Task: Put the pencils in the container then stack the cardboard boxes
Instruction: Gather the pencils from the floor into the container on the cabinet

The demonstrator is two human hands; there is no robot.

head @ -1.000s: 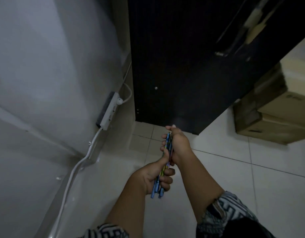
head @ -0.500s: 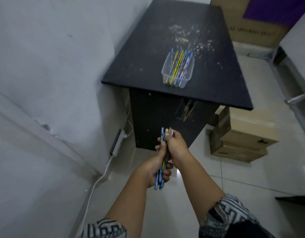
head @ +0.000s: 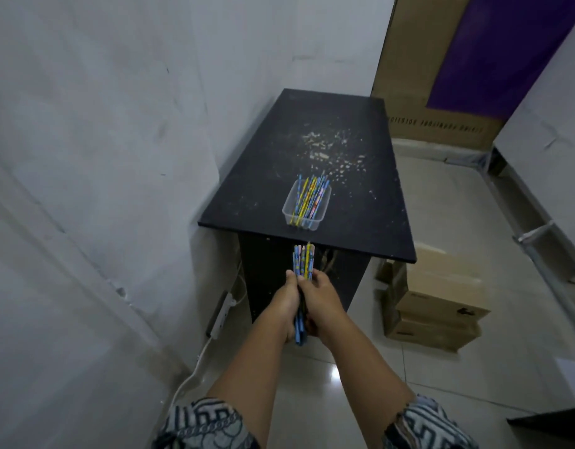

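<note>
The left hand [head: 287, 306] and right hand [head: 321, 303] both grip a bundle of pencils [head: 303, 260], held just short of the black table [head: 344, 150]. On it a clear container [head: 325, 202] holds more pencils [head: 308, 199]. To the right, cardboard boxes [head: 441, 306] lie stacked.

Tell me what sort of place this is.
Probably a storage corner of a home or office: a tiled floor, a dusty black table against a white wall, and cardboard boxes on the floor beside it.
</note>
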